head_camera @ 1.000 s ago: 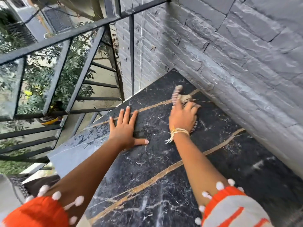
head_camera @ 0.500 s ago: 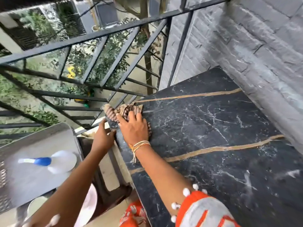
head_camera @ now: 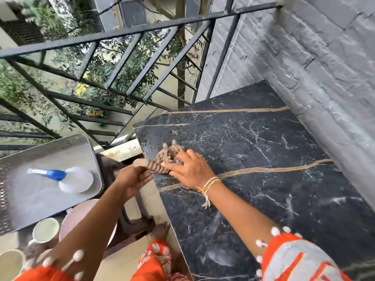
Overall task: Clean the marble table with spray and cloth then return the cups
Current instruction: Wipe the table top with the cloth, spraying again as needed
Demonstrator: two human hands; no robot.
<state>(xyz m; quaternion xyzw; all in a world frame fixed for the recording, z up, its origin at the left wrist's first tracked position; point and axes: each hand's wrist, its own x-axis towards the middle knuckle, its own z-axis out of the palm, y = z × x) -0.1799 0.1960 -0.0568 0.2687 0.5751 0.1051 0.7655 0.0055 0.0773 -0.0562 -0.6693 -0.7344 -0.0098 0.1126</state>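
While the person is standing at the corner of the black marble table, two pale cups are sitting low at the far left, one partly cut by the picture edge, close beside a pink round object that is partly hidden by the left arm. Above them a white spray bottle with a blue nozzle is lying on its side on a grey metal surface, well apart from the marble. Moving to the right, the left hand is hanging just off the table's edge with its fingers curled around the loose end of the striped cloth. Next to it, the right hand is resting on the marble near the left edge, fingers spread and bent over the bunched cloth, pressing it against the stone; the blur is making the exact grip hard to see. A pale thread bracelet is sitting on the right wrist, and orange sleeves with white pompoms are covering both arms. Behind the table a black metal railing is running across, with green leaves showing through it, and at the far right a grey stone wall is touching the table's side.
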